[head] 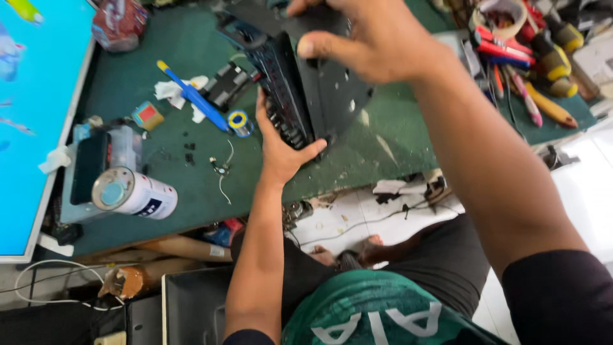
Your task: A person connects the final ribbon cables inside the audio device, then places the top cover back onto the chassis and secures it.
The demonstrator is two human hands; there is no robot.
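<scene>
Black panel [319,89] tilted on green bench [179,51] | left hand [281,147] grip clamped on edge | right hand [370,45] grip apparently clasps top

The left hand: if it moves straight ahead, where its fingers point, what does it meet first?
Likely the black device panel: the left hand already touches its lower edge, fingers pointing up along it.

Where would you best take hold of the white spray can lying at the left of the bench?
Grip the spray can around its cylindrical body, coming from above: it lies on its side on the green bench, its capped end toward the monitor, leaving the round flank exposed.
</scene>
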